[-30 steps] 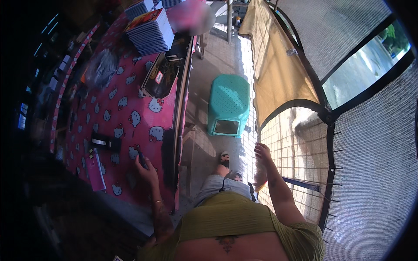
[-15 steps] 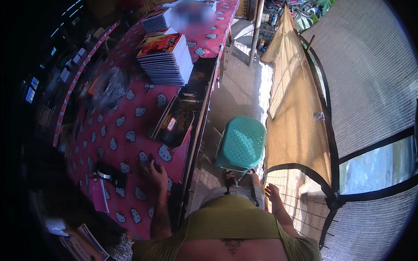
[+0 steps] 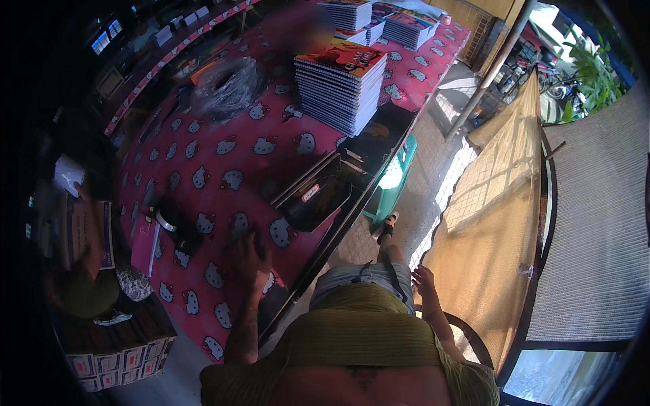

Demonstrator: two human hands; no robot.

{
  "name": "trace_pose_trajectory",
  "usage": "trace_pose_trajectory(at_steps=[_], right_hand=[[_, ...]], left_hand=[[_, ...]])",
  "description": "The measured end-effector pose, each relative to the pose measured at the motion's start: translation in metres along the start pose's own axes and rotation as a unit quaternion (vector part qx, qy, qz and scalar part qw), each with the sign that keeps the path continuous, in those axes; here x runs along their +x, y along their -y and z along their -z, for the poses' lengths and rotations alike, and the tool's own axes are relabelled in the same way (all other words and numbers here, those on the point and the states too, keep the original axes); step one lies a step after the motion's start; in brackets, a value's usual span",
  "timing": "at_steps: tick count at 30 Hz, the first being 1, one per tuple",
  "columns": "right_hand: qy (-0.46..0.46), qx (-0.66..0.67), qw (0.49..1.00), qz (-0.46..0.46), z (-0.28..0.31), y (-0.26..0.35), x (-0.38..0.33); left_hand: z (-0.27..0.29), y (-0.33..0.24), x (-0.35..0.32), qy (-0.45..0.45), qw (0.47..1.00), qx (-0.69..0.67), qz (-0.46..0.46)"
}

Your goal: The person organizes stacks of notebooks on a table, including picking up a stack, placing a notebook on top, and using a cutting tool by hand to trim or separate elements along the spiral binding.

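Observation:
My left hand [image 3: 248, 258] rests flat, fingers spread, on a red tablecloth with white cartoon-cat heads [image 3: 223, 162] near the table's front edge. It holds nothing. A dark tape dispenser [image 3: 175, 227] lies a little to its left and a black tray [image 3: 323, 196] just beyond it. My right hand [image 3: 424, 281] hangs open beside my right hip, over the tiled floor, empty. A tall stack of notebooks [image 3: 342, 81] stands farther back on the table.
More notebook stacks [image 3: 399, 20] sit at the far end. A crumpled clear plastic bag [image 3: 227, 84] lies mid-table. A teal plastic stool [image 3: 393, 183] stands under the table edge. Mesh screens [image 3: 514, 203] close off the right. Another person [image 3: 88, 264] crouches at left by boxes [image 3: 115, 362].
The view has swung toward the table, so the notebook stack and tray look nearer. My left hand stays on the cloth; my right hand has dropped from the screen to my hip.

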State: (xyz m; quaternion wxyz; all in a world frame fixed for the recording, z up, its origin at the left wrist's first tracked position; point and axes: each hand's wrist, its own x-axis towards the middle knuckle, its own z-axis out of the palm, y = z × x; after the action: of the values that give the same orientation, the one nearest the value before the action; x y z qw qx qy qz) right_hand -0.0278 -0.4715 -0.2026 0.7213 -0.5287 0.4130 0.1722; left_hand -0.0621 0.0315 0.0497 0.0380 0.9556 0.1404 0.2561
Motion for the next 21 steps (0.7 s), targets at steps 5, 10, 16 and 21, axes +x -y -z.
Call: trace_pose_trajectory(at_steps=[5, 10, 16, 21], right_hand=[[0.037, -0.036, 0.999, -0.011, -0.023, 0.052, 0.045], [0.104, -0.071, 0.992, -0.001, -0.06, 0.108, 0.096], [0.162, -0.069, 0.984, -0.009, -0.091, 0.209, 0.161], [0.165, -0.151, 0.974, 0.027, -0.124, 0.305, 0.196]], left_hand=[[-0.01, 0.0, 0.001, -0.009, 0.998, -0.035, 0.041], [-0.04, 0.018, -0.021, -0.03, 0.955, -0.235, 0.179], [-0.076, 0.046, -0.028, -0.032, 0.971, 0.123, 0.201], [-0.085, 0.036, -0.045, -0.064, 0.881, 0.267, 0.385]])
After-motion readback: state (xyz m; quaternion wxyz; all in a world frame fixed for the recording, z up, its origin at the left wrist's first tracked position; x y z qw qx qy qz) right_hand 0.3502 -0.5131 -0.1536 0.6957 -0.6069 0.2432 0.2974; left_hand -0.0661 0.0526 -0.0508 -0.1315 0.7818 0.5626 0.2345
